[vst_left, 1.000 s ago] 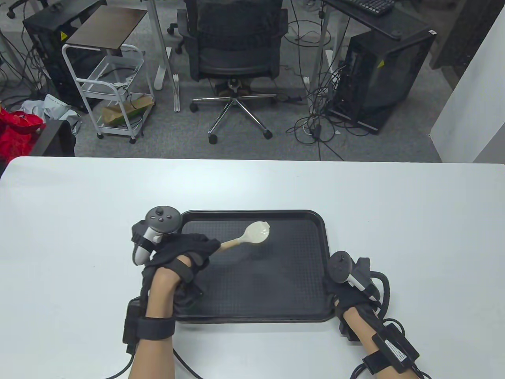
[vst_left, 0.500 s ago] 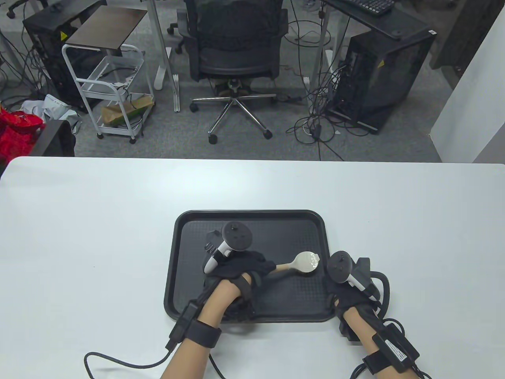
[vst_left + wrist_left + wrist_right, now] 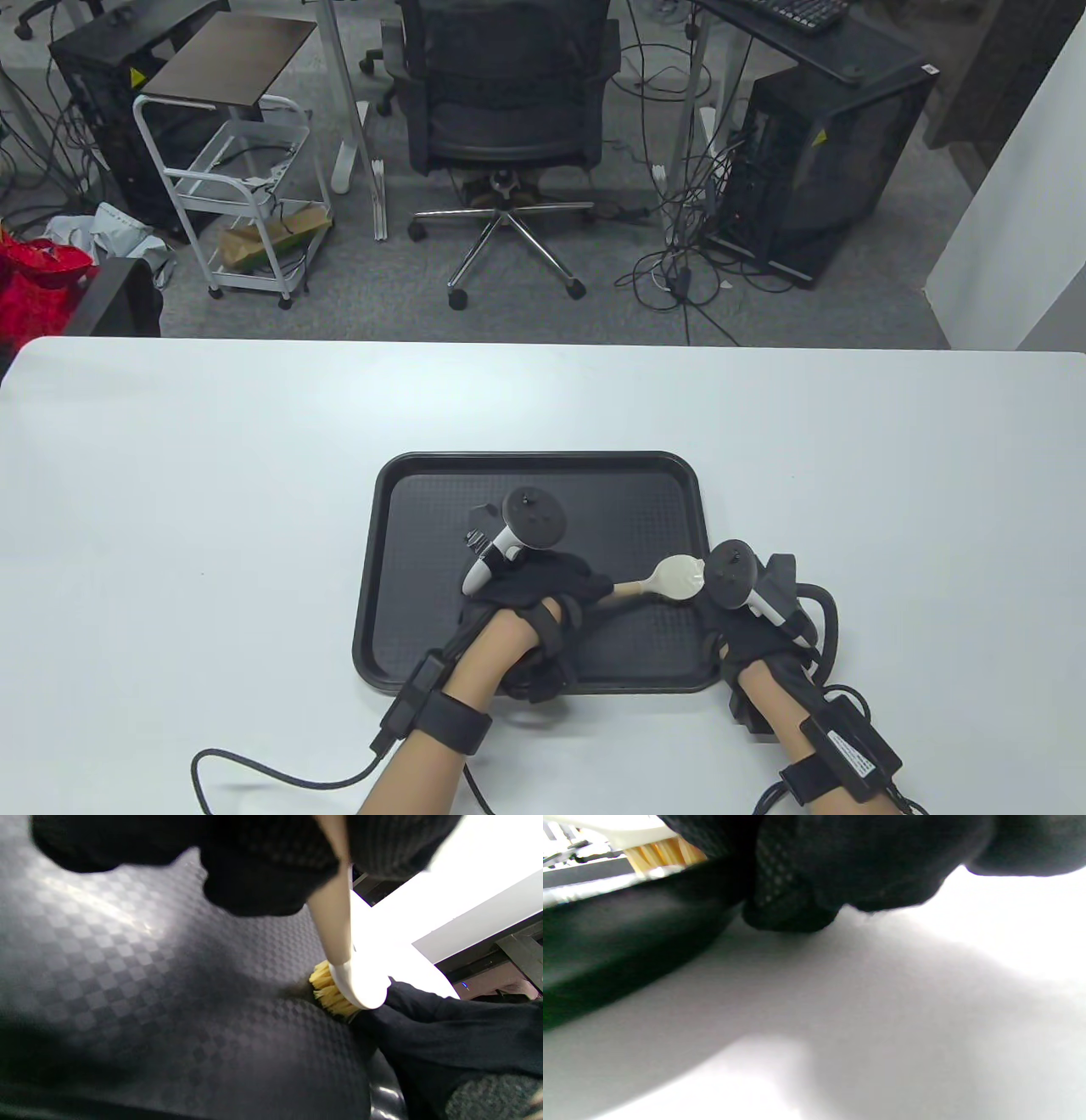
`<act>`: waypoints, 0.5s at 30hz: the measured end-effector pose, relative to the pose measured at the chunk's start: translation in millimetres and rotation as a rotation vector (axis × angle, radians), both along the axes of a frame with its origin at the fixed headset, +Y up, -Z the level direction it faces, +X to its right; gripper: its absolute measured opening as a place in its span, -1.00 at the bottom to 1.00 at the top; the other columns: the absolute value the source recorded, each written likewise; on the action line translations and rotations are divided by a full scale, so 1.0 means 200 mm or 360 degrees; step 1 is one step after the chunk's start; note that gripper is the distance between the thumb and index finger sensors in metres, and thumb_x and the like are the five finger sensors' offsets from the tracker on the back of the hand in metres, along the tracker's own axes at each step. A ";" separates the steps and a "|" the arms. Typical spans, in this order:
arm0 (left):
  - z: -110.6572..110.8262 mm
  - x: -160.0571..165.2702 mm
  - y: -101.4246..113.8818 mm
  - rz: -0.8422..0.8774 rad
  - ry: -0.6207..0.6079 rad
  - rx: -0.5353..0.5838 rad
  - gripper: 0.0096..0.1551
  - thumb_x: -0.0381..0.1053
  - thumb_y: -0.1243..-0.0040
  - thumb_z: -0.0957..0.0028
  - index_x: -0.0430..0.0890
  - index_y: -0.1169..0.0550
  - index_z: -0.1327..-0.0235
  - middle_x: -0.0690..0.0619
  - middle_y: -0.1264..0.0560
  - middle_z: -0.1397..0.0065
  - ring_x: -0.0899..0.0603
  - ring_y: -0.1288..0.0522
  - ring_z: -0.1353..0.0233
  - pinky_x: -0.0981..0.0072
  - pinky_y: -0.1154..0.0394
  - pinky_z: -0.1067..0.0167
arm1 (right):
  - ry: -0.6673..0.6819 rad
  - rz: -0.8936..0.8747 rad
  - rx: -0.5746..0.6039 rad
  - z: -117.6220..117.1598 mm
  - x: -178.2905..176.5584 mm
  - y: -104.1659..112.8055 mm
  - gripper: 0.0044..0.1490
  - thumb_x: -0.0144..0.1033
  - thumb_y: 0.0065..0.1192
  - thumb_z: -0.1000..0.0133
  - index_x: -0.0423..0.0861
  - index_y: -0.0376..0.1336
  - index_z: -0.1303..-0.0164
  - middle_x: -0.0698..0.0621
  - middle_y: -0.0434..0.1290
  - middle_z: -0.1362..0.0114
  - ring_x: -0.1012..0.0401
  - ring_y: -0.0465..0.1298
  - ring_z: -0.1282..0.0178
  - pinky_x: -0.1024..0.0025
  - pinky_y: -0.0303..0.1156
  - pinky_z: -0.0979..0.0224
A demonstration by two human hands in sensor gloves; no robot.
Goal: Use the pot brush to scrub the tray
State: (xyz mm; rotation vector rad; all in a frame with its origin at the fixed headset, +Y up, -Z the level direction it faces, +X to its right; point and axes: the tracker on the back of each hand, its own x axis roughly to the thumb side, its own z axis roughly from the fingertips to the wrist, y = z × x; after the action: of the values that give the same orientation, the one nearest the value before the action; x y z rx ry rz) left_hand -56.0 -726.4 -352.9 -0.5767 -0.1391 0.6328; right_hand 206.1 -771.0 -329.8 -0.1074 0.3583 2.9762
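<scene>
While my left hand (image 3: 543,594) sits low over the near middle of the tray (image 3: 407,475), its fingers are wrapped tight round the handle of the pot brush (image 3: 670,579), and that handle is the line everything hangs on. It runs out from my fist to the right and a touch away from me, so the long axis lies almost straight across the tray, pale handle first, white head last. In the left wrist view the handle comes down out of my curled glove and the yellow bristles (image 3: 328,993) are pressed against the chequered floor of the tray, right at its right-hand side. So the head lies to the right of my grip, close under the tray's right wall.

Further right, just past the brush head, there's my right hand (image 3: 747,628), parked at the tray's right rim near the front corner. The head is nearly touching that glove; from above I can't tell if there's a gap. The right wrist view shows gloved fingers (image 3: 793,904) against the rim with the tips down on the white table (image 3: 170,509), apparently steadying the tray. Whether they curl round the lip or only lean on it, I can't tell.

My read: I've run out of room on this side, so the next stroke has to pull back leftward along that same axis, driven by the left hand.
</scene>
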 end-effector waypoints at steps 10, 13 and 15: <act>-0.03 -0.13 0.01 -0.0047 -0.0020 -0.0136 -0.33 0.29 -0.28 0.14 -0.19 -0.65 0.01 0.04 -0.74 0.35 -0.09 -0.63 0.52 -0.09 -0.56 0.01 | 0.0000 -0.0003 0.0001 0.00 0.00 0.00 -0.23 -0.13 0.17 -0.08 -0.25 0.09 -0.40 0.02 0.64 0.32 0.11 0.60 0.59 0.09 0.55 0.25; -0.04 -0.18 0.02 -0.0073 -0.0012 -0.0167 -0.33 0.30 -0.28 0.14 -0.19 -0.65 0.01 0.04 -0.74 0.34 -0.09 -0.63 0.52 -0.09 -0.56 0.01 | 0.0000 0.0001 0.0002 0.00 0.00 0.00 -0.23 -0.12 0.17 -0.08 -0.25 0.09 -0.40 0.02 0.64 0.32 0.11 0.60 0.59 0.09 0.55 0.25; -0.05 -0.21 0.03 -0.0082 -0.0001 -0.0179 -0.33 0.29 -0.29 0.15 -0.19 -0.66 0.02 0.04 -0.74 0.35 -0.09 -0.63 0.52 -0.09 -0.56 0.01 | 0.0000 -0.0003 0.0001 0.00 0.00 0.00 -0.23 -0.12 0.17 -0.08 -0.25 0.09 -0.40 0.02 0.64 0.32 0.11 0.60 0.59 0.09 0.55 0.25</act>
State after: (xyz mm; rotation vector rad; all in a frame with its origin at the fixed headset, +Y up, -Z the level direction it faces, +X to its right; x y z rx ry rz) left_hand -98.4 -720.7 -362.2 -0.6870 -0.0891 0.5933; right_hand 206.1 -771.2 -329.7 -0.1070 0.3571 2.9748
